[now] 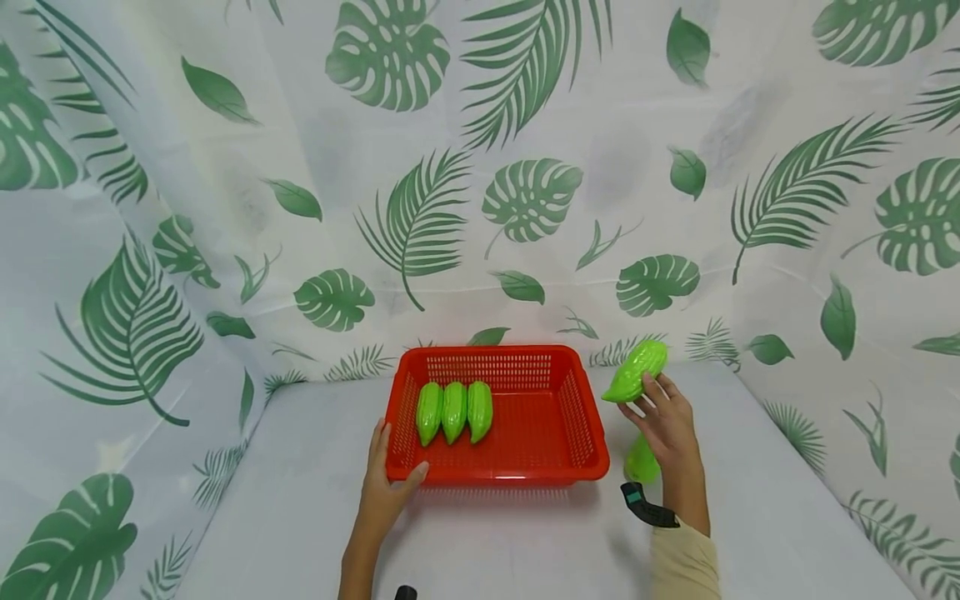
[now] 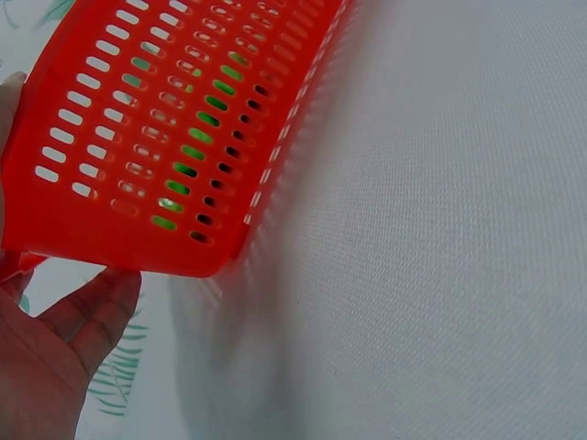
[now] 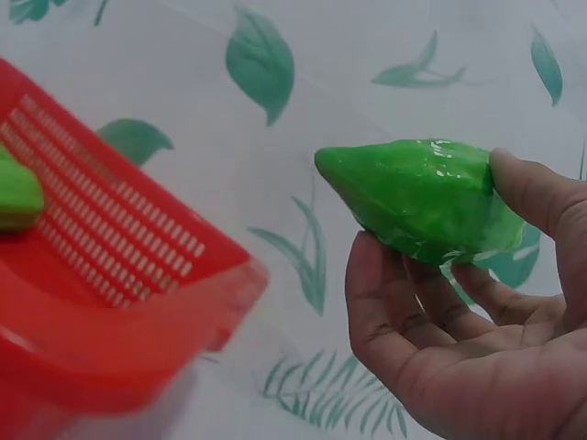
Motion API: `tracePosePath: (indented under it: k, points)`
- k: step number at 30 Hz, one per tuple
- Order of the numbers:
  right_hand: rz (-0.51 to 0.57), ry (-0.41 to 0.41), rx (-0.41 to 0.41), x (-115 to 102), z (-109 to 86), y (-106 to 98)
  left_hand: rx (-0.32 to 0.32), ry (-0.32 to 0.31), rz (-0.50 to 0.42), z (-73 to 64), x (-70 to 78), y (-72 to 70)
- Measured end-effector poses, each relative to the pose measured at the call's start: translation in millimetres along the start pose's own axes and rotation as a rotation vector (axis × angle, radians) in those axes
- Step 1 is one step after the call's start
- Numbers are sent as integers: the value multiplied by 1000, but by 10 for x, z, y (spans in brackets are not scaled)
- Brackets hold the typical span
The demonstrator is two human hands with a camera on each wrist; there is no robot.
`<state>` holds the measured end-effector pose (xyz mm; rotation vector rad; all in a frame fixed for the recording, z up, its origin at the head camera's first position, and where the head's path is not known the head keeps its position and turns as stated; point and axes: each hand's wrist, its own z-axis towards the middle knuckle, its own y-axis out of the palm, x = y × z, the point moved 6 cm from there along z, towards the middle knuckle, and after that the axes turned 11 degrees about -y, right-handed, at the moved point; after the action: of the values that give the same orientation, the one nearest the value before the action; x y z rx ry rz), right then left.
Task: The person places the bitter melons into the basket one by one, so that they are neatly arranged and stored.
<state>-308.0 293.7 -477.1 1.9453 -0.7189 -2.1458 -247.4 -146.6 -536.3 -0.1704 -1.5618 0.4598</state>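
In the head view a red plastic basket [image 1: 525, 481] has several rows of holes in its walls. Three bright green bitter melons [image 1: 454, 412] lie side by side in its left half, tips toward the front. My left hand [image 1: 384, 492] holds the basket's front left corner, thumb along the front rim and fingers at the left side. Above and right of the basket, my right hand [image 1: 670, 417] grips another bitter melon [image 3: 422, 197] between thumb and fingers, its pointed end toward the basket. A green fruit [image 1: 640, 462] sits under the right wrist, partly hidden.
A white table [image 1: 300, 483] carries everything. Behind and beside it hangs a white curtain [image 1: 450, 308] with green leaf prints. A black strap [image 1: 648, 507] is on the right wrist, near the beige sleeve [image 1: 682, 560].
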Motion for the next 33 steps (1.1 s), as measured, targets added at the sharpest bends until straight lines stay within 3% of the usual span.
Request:
tracePosePath:
  k: [8, 19, 28, 33]
  points:
    - [-133, 6, -140, 58, 5, 328, 8, 9, 13, 21, -22, 7]
    - [-178, 22, -304, 142, 110, 791, 5, 5, -1, 19, -15, 1]
    - [-462, 195, -359, 452, 227, 958, 5, 6, -2, 38, 10, -10]
    - [-550, 271, -384, 638, 263, 1022, 2, -1, -2, 19, -10, 2]
